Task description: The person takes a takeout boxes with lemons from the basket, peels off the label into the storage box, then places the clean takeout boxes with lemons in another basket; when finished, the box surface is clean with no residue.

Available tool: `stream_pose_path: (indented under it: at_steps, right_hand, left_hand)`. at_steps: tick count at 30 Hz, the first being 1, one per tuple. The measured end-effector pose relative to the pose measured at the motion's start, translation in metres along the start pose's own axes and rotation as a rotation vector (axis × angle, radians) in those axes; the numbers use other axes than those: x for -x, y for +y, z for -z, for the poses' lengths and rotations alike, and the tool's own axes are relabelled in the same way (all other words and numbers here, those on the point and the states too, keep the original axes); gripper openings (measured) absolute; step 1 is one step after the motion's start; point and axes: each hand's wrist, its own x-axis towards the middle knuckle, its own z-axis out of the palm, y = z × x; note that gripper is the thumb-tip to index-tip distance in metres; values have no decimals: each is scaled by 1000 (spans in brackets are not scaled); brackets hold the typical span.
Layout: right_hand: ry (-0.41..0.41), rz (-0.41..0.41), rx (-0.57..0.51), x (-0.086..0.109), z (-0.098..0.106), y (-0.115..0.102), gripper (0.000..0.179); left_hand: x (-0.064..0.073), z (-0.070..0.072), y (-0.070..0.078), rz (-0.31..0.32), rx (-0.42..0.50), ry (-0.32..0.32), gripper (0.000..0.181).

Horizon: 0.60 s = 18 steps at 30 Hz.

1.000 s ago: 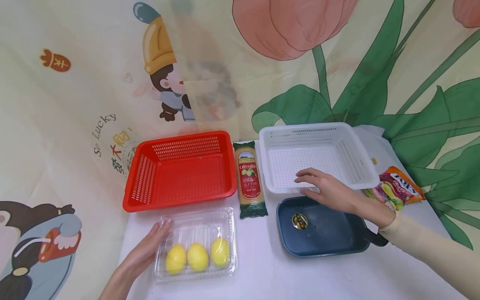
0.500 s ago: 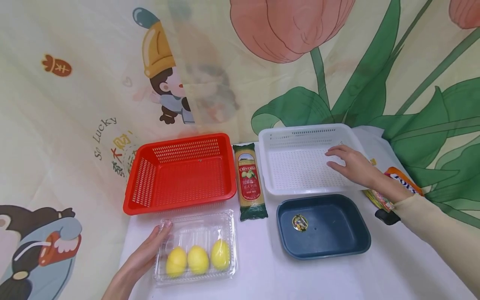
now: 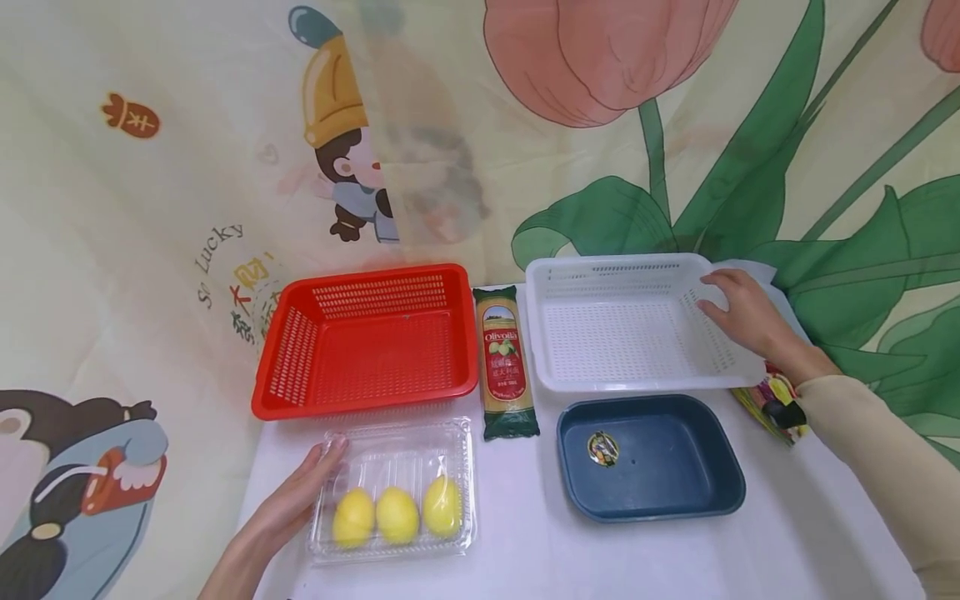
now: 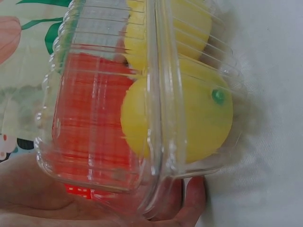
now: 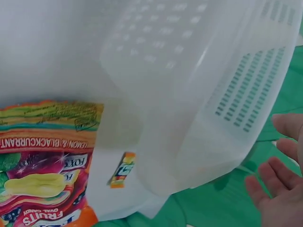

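likely step, grasping white basket [image 3: 611, 386]: left hand [image 3: 298, 489] grips box [image 3: 397, 454] near worktop's [image 3: 513, 533] left edge; empty, half-curled right hand [image 3: 742, 310] should close.

A red basket [image 3: 382, 358], a white basket [image 3: 615, 333], a dark blue tray [image 3: 667, 467], a clear box [image 3: 390, 450], yellow lemons [image 3: 397, 515] (one shows a green spot), a cream curtain [image 3: 442, 75] printed with pink tulips.

Two yellow lemons [image 4: 203, 127] sit inside a clear plastic box [image 4: 163, 109], the nearer marked by a green spot [image 4: 218, 96]. The left hand [image 4: 71, 209] lies along the box's near side, fingers [image 4: 192, 201] touching it. A red basket [image 4: 92, 123] shows through the plastic; patterned cloth [image 4: 19, 71] hangs beyond, white tabletop [image 4: 279, 142] opposite.
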Motion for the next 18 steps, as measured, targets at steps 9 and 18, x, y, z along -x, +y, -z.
stream_pose_path:
  at_steps: [9, 18]
  right_hand:
    - [-79, -91, -18, 1, -5, 25, 62]
    - [-147, -142, -46, 4, -15, 35, 83]
  left_hand:
    - [-4, 1, 2, 11, 0, -9, 103]
    - [-4, 1, 0, 3, 32, -2, 98]
